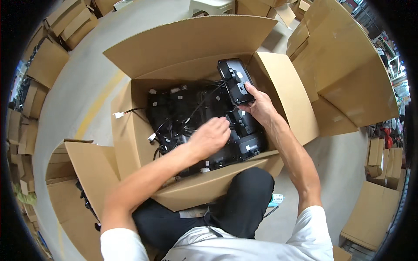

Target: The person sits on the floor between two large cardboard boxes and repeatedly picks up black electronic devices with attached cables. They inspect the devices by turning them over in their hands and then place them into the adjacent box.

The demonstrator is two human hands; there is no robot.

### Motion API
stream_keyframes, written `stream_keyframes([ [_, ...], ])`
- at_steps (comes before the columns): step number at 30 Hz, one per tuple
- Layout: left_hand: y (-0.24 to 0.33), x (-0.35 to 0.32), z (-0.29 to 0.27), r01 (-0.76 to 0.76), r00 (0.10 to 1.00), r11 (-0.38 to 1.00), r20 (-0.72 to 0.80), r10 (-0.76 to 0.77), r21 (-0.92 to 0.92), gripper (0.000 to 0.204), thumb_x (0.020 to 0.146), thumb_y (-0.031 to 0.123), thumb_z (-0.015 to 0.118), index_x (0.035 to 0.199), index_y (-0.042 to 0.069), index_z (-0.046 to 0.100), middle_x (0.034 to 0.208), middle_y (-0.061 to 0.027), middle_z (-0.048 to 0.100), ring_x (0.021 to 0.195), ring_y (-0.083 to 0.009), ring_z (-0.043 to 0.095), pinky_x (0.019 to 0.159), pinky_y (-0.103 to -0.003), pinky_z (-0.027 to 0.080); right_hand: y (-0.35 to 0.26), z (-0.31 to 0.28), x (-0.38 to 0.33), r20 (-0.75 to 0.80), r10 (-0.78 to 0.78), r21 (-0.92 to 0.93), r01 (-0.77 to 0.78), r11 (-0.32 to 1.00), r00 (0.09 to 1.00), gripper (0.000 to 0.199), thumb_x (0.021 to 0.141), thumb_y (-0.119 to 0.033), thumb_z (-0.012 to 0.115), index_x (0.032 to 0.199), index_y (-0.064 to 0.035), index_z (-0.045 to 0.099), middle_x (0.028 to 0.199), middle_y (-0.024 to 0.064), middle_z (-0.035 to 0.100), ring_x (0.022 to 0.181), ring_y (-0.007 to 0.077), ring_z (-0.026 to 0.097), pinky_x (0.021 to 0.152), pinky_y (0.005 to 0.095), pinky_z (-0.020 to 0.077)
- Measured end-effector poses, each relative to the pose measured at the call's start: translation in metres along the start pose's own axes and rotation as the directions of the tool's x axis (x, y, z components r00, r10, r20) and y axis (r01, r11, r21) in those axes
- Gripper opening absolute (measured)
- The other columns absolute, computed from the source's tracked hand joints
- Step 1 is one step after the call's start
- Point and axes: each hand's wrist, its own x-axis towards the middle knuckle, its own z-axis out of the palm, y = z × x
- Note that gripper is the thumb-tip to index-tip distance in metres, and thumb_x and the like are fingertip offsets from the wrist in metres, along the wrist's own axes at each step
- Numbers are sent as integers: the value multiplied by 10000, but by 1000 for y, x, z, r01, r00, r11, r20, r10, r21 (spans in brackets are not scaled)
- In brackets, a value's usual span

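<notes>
An open cardboard box (196, 188) in front of me is filled with black rectangular plastic units and their thin cables. In its far right corner my right hand (260, 104) grips one black plastic unit (235, 80) by its near edge, thumb on top; this unit is tilted up above the others. A dark cable runs from it down to the left. My left hand (212, 135) is over the middle of the box, fingers curled together; what they pinch, if anything, is hidden. Below and beside it lie more black units (251, 145). A white plug (152, 137) rests at the left.
Another white plug (118, 115) hangs over the box's left wall. A second open carton (93, 169) stands at the near left, and a tall carton (344, 65) at the far right. My knees press near the box's front. A white stool (212, 6) is at the back.
</notes>
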Motion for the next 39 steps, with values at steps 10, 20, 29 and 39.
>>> stream_keyframes([
  [10, -61, -11, 146, 241, 955, 933, 106, -277, 266, 467, 891, 140, 548, 1308, -63, 600, 1447, -238, 538, 1376, -373, 492, 1198, -460, 359, 26, -56, 57, -124, 139, -145, -157, 977, 983, 450, 957, -433, 716, 1146, -27, 664, 1078, 89, 720, 972, 210, 699, 858, 419, 595],
  [20, -108, 12, 122, 401, 882, 903, 202, -426, 152, 706, 787, 212, 745, 1383, -83, 509, 1444, -266, 522, 1419, -390, 430, 1209, -542, 295, 104, -45, 107, 8, 275, -156, -271, 950, 961, 504, 965, -455, 712, 1253, -53, 616, 1191, 72, 685, 1098, 224, 668, 933, 457, 581],
  [29, -117, -18, 124, 452, 875, 887, 149, -461, 91, 742, 811, 223, 742, 1444, -42, 460, 1536, -215, 435, 1490, -343, 347, 1158, -646, 332, 109, 2, 119, -195, 115, -231, -159, 960, 974, 576, 985, -402, 680, 1400, -32, 530, 1286, 126, 628, 1132, 299, 648, 752, 437, 658],
  [39, -74, -114, -137, 338, 936, 941, 97, -337, 16, 565, 878, 279, 772, 1346, 18, 592, 1443, -200, 552, 1405, -371, 477, 1165, -539, 379, 103, -68, 158, -148, -90, -902, -97, 421, 985, 687, 1021, -592, 473, 1415, -40, 580, 1380, 223, 627, 1206, 428, 635, 993, 488, 523],
])
